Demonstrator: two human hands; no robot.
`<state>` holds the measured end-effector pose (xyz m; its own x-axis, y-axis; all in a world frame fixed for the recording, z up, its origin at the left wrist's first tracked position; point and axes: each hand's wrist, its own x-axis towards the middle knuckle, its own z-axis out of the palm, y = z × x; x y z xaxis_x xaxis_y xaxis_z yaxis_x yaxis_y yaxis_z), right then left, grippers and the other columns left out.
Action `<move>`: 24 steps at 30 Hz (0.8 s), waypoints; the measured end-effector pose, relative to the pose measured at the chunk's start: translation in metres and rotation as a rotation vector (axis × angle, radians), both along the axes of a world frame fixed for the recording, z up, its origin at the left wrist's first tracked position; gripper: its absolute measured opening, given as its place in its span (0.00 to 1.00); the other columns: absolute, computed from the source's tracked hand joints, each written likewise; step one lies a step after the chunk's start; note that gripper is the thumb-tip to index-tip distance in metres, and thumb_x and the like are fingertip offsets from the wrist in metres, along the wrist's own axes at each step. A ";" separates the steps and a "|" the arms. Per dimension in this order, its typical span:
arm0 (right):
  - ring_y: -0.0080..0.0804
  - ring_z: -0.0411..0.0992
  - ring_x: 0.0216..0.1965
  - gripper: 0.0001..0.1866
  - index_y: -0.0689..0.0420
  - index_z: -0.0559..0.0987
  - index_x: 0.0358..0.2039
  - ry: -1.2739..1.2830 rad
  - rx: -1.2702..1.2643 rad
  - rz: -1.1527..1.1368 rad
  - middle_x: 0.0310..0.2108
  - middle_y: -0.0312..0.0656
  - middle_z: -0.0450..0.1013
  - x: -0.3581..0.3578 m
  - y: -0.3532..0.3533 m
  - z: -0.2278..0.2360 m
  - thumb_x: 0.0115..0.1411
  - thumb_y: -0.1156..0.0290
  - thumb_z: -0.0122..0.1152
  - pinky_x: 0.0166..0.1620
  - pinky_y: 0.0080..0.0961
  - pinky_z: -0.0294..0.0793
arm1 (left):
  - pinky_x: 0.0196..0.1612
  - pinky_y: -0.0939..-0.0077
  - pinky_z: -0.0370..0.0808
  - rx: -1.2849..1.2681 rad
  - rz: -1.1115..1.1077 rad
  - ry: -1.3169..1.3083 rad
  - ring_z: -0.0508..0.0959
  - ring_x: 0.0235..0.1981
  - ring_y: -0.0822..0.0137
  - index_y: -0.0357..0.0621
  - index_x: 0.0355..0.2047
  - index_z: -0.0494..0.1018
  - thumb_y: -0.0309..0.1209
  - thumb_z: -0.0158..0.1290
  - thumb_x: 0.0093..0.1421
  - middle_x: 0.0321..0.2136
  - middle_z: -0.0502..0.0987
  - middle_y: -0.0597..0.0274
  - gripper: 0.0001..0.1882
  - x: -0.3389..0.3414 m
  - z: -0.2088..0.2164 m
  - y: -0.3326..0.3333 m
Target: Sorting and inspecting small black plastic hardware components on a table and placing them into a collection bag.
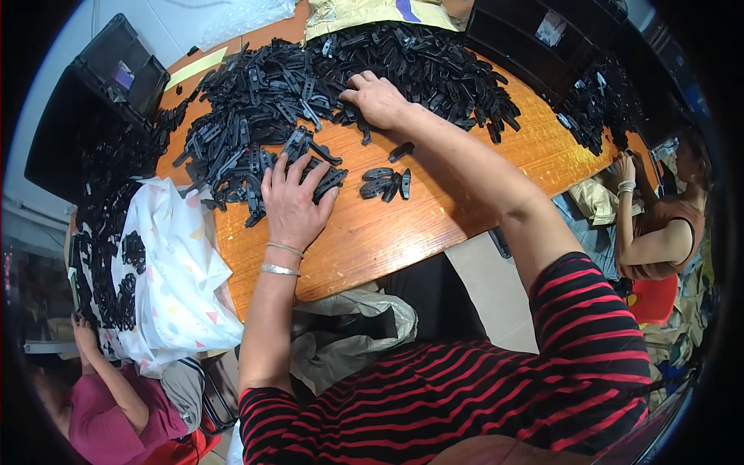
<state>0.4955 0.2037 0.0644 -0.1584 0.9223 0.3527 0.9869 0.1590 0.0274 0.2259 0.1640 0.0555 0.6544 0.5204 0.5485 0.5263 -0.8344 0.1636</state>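
Observation:
A large heap of long, narrow black plastic parts covers the far half of the wooden table. My left hand lies palm down at the near edge of its left side, fingers spread over several parts. Farther off, my right hand reaches into the heap where its two sides meet. Its fingers are bent and apart, with the tips on the parts; its palm side is hidden. Several shorter black pieces form a small group on the wood to the right of my left hand. One single black piece lies just beyond them.
Black bins stand behind the wooden table, at far left and far right. A white patterned plastic bag hangs over the left edge. An open woven sack is below the near edge. Co-workers sit at both sides, each by more black parts.

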 end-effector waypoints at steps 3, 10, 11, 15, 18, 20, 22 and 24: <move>0.46 0.68 0.48 0.17 0.49 0.78 0.48 0.139 -0.044 -0.015 0.45 0.46 0.68 -0.016 -0.018 -0.007 0.60 0.69 0.48 0.52 0.40 0.68 | 0.60 0.50 0.58 0.025 0.038 0.020 0.65 0.57 0.48 0.56 0.46 0.76 0.41 0.58 0.52 0.50 0.73 0.60 0.20 -0.007 0.001 0.001; 0.47 0.72 0.45 0.18 0.54 0.79 0.44 0.467 0.047 0.130 0.40 0.47 0.73 -0.035 -0.054 -0.018 0.52 0.82 0.53 0.49 0.36 0.72 | 0.63 0.48 0.53 0.061 0.013 -0.010 0.63 0.60 0.54 0.55 0.49 0.74 0.36 0.58 0.52 0.51 0.72 0.62 0.22 -0.001 0.009 -0.002; 0.47 0.72 0.44 0.17 0.55 0.79 0.44 0.526 0.029 0.159 0.39 0.47 0.73 -0.041 -0.056 -0.013 0.53 0.81 0.54 0.48 0.36 0.72 | 0.63 0.48 0.53 0.061 0.015 -0.005 0.63 0.60 0.54 0.55 0.49 0.74 0.36 0.58 0.52 0.51 0.72 0.62 0.22 -0.002 0.008 -0.002; 0.45 0.75 0.41 0.14 0.56 0.80 0.41 0.578 -0.019 0.229 0.37 0.47 0.76 -0.034 -0.051 -0.004 0.54 0.79 0.55 0.46 0.33 0.75 | 0.63 0.46 0.52 0.067 -0.091 -0.013 0.63 0.59 0.56 0.56 0.47 0.75 0.34 0.58 0.51 0.52 0.70 0.62 0.20 0.005 0.013 -0.006; 0.45 0.75 0.37 0.11 0.54 0.82 0.37 0.548 0.038 0.122 0.33 0.46 0.77 -0.026 -0.048 0.005 0.54 0.75 0.56 0.41 0.36 0.75 | 0.63 0.48 0.53 0.081 -0.170 0.066 0.63 0.60 0.57 0.58 0.42 0.77 0.34 0.57 0.53 0.52 0.70 0.62 0.14 0.018 0.016 -0.013; 0.45 0.74 0.40 0.11 0.53 0.82 0.38 0.434 0.110 0.113 0.35 0.45 0.75 -0.024 -0.041 0.006 0.54 0.75 0.55 0.42 0.36 0.75 | 0.63 0.49 0.54 0.072 -0.164 0.083 0.63 0.60 0.57 0.57 0.41 0.77 0.34 0.57 0.53 0.53 0.70 0.61 0.14 0.019 0.013 -0.014; 0.44 0.69 0.46 0.14 0.50 0.81 0.40 0.318 0.127 0.085 0.40 0.43 0.72 -0.024 -0.028 0.005 0.54 0.74 0.54 0.47 0.36 0.72 | 0.63 0.49 0.54 0.074 -0.144 0.094 0.63 0.60 0.57 0.55 0.40 0.76 0.34 0.57 0.53 0.53 0.69 0.60 0.12 0.019 0.011 -0.015; 0.45 0.68 0.47 0.14 0.51 0.81 0.41 0.311 0.044 0.030 0.41 0.44 0.71 -0.025 -0.027 -0.005 0.54 0.75 0.54 0.48 0.37 0.71 | 0.62 0.49 0.55 0.057 -0.136 0.078 0.63 0.60 0.56 0.54 0.40 0.76 0.34 0.57 0.53 0.53 0.69 0.60 0.12 0.013 0.010 -0.018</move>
<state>0.4702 0.1768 0.0594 -0.0638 0.9014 0.4283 0.9439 0.1939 -0.2673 0.2392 0.1460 0.0657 0.7584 0.3933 0.5197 0.4169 -0.9057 0.0772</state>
